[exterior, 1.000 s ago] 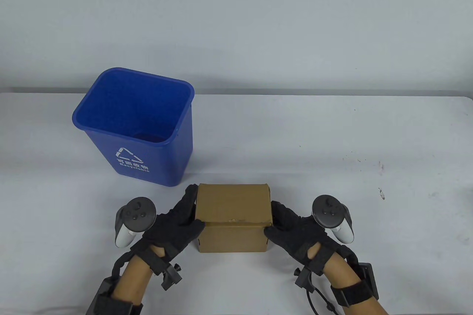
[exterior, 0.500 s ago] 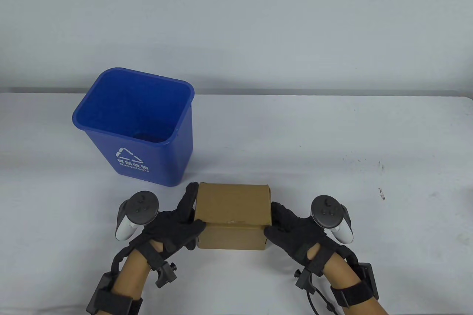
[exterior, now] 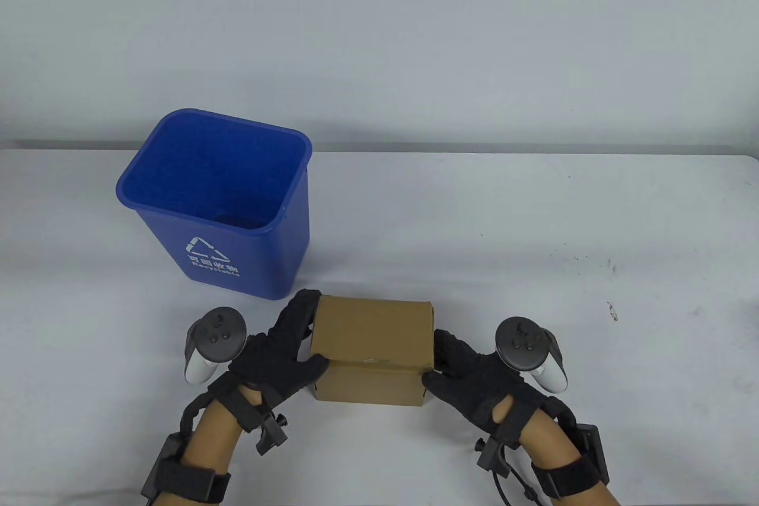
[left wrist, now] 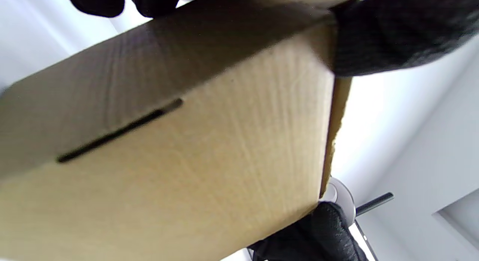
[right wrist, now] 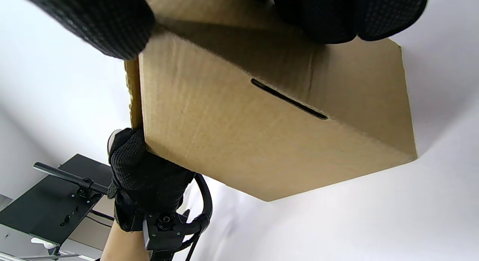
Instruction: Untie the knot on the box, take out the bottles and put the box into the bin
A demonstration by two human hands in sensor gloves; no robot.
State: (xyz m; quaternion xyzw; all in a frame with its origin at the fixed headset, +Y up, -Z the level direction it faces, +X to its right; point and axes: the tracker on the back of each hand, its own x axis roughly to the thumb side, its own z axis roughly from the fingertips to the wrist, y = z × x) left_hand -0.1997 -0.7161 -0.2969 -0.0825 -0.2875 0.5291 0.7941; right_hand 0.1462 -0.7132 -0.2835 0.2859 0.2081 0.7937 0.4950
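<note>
i have the cardboard box [exterior: 372, 340] between my two hands at the near edge of the white table [exterior: 533, 221], closed, its lid flat on top. my left hand [exterior: 278, 360] clasps its left end: fingers [exterior: 296, 316] lie up along that side wall and my thumb [exterior: 313, 365] hooks over the front top corner. my right hand [exterior: 474, 375] mirrors it on the right end, thumb [exterior: 434, 378] at the front corner, fingers flat against the side. so both grips are closed around the box, one at each end. from my wrist cameras i see its underside and end panel, each with a narrow dark slot [right wrist: 289, 99], and a shadow on the table under it; whether the box rests on the table or is just off it i cannot tell. a tracker [exterior: 214, 346] sits on the back of my left hand, another [exterior: 529, 352] on my right.

just beyond my left fingertips stands the blue bin [exterior: 222, 203], upright, mouth open, a white recycling mark on its front face. the bin and box are near but not touching.
</note>
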